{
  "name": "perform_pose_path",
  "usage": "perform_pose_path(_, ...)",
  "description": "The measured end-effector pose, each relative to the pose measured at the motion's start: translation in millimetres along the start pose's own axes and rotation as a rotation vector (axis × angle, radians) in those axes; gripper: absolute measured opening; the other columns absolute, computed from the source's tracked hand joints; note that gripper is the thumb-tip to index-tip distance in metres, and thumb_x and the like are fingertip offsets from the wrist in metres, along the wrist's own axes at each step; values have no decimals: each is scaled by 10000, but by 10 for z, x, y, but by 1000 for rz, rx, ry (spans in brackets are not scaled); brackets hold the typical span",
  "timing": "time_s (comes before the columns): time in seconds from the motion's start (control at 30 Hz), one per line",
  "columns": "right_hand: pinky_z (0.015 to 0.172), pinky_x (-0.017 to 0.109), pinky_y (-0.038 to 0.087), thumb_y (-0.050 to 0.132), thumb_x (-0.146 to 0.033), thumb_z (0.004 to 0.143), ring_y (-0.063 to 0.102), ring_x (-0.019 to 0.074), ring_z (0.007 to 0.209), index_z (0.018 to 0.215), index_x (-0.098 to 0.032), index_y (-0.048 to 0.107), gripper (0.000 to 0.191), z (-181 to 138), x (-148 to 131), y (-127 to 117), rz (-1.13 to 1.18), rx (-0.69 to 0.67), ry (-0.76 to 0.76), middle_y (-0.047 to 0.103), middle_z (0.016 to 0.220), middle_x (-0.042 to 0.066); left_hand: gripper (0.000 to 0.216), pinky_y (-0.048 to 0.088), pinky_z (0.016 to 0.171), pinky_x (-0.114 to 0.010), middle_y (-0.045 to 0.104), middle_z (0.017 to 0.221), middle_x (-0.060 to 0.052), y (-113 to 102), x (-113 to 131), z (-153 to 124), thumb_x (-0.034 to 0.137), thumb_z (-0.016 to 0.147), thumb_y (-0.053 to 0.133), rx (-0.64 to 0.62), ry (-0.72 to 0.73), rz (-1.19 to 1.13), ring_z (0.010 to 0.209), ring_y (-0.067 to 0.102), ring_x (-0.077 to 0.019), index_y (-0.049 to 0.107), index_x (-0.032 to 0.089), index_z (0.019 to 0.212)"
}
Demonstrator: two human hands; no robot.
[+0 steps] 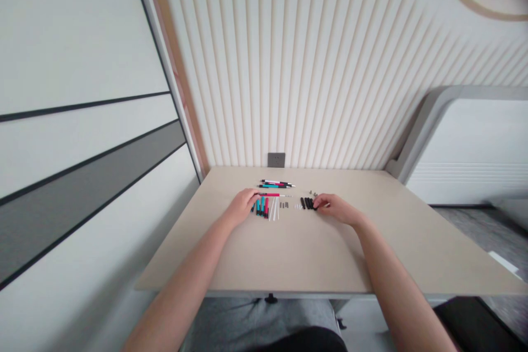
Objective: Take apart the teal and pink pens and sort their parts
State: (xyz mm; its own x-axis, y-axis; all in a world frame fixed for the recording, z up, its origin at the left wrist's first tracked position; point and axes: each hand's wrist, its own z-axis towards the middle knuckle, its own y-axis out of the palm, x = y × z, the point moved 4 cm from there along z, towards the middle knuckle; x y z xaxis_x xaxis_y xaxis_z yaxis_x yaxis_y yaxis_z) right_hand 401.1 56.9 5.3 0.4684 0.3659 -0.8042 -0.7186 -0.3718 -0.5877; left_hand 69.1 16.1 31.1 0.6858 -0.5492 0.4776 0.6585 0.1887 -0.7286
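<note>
pink pen [271, 194] sits pinched in our left hand [242, 204]; our right hand [335, 209] is at the black grips [307, 203], can't tell if clamped. probably grip-picking, so next needs steady lining-up.

open tabletop [289, 261] between the forearms [210, 239] gives a wide lane inward from the near edge. between the left hand [242, 204] and right hand [335, 208], pen barrels [263, 205], white sticks [275, 208] and black tubes [306, 203] block a low sweep; the held red pen [271, 194] and whole pens [274, 186] stretch behind them. the ribbed wall [284, 66] closes the far side; more room lies rightward.
</note>
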Motion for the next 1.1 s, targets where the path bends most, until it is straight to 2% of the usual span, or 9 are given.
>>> perform_pose_path(0.33,794,303,461,621,-273,721,614,196,869,906,-185,686,216,-12,-25,1,-35,-10,31,698,938,45,248,462,822,-315,651,912,-50,12,-22,-6,327,971,415,-7,1,-2,876,598,-189,623,193,993)
perform_pose_path(0.57,782,296,455,570,-158,675,606,187,850,886,-188,689,243,-19,-41,-2,-7,-3,-25,694,932,39,291,463,845,-336,654,951,-63,14,-17,-12,358,981,387,-16,-7,-11,905,600,-198,620,190,1027)
perform_pose_path(0.7,787,310,456,595,-192,695,609,197,870,879,-192,690,207,-25,-57,-3,-4,-7,-25,699,953,43,287,463,851,-340,657,951,-63,19,-22,-14,359,978,395,-25,-9,-18,909,599,-199,625,196,1030)
perform_pose_path(0.93,748,320,457,598,-261,745,610,195,787,838,-181,699,159,-8,4,-42,-63,68,31,704,835,42,280,460,844,-332,658,952,-65,21,-23,-19,347,976,401,-21,-15,-13,908,602,-198,628,189,1018)
perform_pose_path(1.1,677,307,464,604,-420,801,590,177,713,892,-173,699,279,22,-224,42,-2,212,-18,690,816,50,278,460,840,-338,654,953,-72,13,8,-15,334,976,400,-39,-18,-14,898,601,-200,627,176,1009)
